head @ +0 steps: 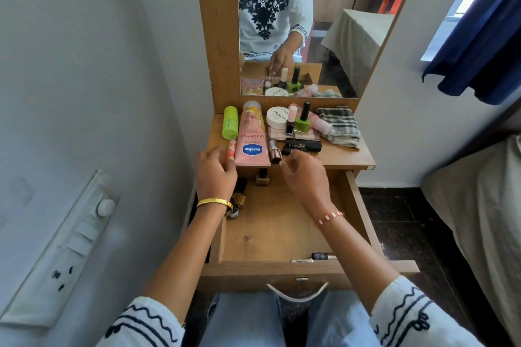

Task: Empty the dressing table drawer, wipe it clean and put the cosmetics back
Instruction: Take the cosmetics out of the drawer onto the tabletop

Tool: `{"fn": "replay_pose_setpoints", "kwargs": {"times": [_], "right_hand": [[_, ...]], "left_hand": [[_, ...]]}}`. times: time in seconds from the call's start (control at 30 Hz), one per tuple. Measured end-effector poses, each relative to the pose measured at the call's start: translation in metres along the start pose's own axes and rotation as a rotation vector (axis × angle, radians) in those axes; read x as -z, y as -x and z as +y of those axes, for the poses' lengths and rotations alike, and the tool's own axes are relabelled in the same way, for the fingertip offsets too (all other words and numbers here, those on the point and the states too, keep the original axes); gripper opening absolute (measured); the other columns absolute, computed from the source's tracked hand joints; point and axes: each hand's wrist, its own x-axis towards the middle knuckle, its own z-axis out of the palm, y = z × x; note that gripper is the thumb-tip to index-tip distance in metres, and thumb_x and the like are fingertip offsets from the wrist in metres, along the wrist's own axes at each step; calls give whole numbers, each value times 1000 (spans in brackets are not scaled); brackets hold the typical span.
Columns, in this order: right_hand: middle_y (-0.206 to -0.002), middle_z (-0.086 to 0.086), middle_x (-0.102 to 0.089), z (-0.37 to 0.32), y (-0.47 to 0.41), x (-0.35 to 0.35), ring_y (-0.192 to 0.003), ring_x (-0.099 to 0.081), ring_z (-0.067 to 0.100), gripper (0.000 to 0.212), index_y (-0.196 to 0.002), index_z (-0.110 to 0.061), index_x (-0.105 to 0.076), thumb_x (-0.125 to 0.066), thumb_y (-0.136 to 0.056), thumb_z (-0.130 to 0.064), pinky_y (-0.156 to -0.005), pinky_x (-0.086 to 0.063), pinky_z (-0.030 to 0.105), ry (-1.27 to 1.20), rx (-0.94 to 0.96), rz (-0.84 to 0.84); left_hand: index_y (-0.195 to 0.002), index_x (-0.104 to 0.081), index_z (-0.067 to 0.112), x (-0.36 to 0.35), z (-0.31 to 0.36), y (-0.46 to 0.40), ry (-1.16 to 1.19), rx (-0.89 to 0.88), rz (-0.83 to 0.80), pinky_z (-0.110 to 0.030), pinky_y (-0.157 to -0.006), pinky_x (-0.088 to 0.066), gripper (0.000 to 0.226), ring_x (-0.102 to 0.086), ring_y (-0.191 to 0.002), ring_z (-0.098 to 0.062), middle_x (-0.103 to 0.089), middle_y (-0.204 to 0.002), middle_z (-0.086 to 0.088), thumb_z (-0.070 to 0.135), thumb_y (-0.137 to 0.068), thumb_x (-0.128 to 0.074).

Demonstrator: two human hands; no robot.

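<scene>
The wooden drawer [277, 222] of the dressing table is pulled out toward me. Small nail polish bottles [239, 198] lie along its left side, one stands at the back [262, 178], and a dark tube [324, 256] lies at the front right. On the table top [342, 156] are a pink Vaseline tube [251, 139], a green bottle [229, 125], a white jar [277, 117], a green nail polish [303, 121], a black stick [305, 146] and a checked cloth [339, 125]. My left hand [215, 175] touches a small orange tube [231, 150] with its fingertips. My right hand [306, 176] hovers with loosely curled fingers, holding nothing, just below a brown lipstick [274, 153].
A mirror [310, 22] rises behind the table top. A white wall with a switch panel [64, 239] is close on the left. A bed [479, 205] and a blue curtain [485, 36] are on the right. The drawer's metal handle [297, 294] is over my lap.
</scene>
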Motion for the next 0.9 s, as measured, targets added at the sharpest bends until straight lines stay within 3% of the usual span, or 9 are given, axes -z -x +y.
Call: {"fn": "replay_pose_setpoints", "kwargs": {"times": [0.1, 0.23, 0.3, 0.4, 0.47, 0.63, 0.77, 0.9], "right_hand": [[-83, -1, -60, 19, 10, 1, -78, -58, 15, 13, -92, -14, -62, -64, -87, -26, -66, -46, 25, 41, -151, -286], [-93, 8, -63, 38, 27, 7, -75, -56, 17, 30, -109, -4, -63, -67, -84, -20, -65, -49, 24, 414, -184, -909], [-94, 9, -61, 51, 36, 6, -78, -57, 18, 34, -112, -1, -62, -69, -82, -15, -72, -51, 27, 562, -178, -1064], [-108, 12, -66, 67, 45, -5, -94, -63, 25, 37, -112, -1, -61, -72, -79, -13, -85, -51, 33, 638, -209, -1040], [-112, 12, -65, 71, 47, -9, -102, -63, 27, 36, -113, -2, -60, -71, -80, -12, -87, -51, 34, 634, -216, -1005], [-113, 13, -65, 72, 48, -11, -87, -56, 23, 26, -111, -3, -62, -58, -88, -11, -81, -47, 31, 596, -115, -991], [-119, 10, -62, 72, 43, -12, -104, -59, 27, 30, -117, -9, -63, -52, -89, -6, -88, -48, 31, 443, -69, -940], [-116, 12, -65, 73, 37, -19, -101, -62, 27, 30, -114, -8, -66, -50, -89, -3, -80, -49, 28, 302, -74, -850]], "left_hand": [[-118, -56, 6, -7, -3, 21, 57, -80, 51, -23, -67, -44, 31, -61, -90, -27, -49, -113, -14, 20, -90, -54], [-104, -62, 9, -20, -5, 46, 128, -208, 64, -20, -61, -46, 18, -48, -62, -10, -52, -101, -9, 12, -87, -55], [-98, -64, 11, -27, -6, 55, 128, -264, 40, -21, -60, -47, 15, -46, -63, -7, -54, -95, -5, 12, -87, -55], [-100, -65, 12, -36, -6, 65, 121, -291, -36, -12, -60, -43, 16, -46, -66, -3, -57, -94, -2, 12, -89, -53], [-101, -65, 13, -41, -7, 70, 108, -288, -102, -13, -62, -45, 17, -49, -70, -4, -59, -96, -2, 13, -90, -52], [-99, -65, 14, -50, -9, 73, 80, -226, -259, -19, -72, -49, 15, -54, -83, -7, -62, -100, 1, 15, -90, -53], [-94, -66, 16, -57, -13, 74, -32, -132, -450, -22, -67, -46, 13, -55, -78, -10, -65, -95, 0, 16, -89, -53], [-96, -66, 16, -56, -14, 75, -102, -84, -559, -18, -62, -40, 16, -53, -76, -11, -66, -90, -2, 17, -90, -52]]}}
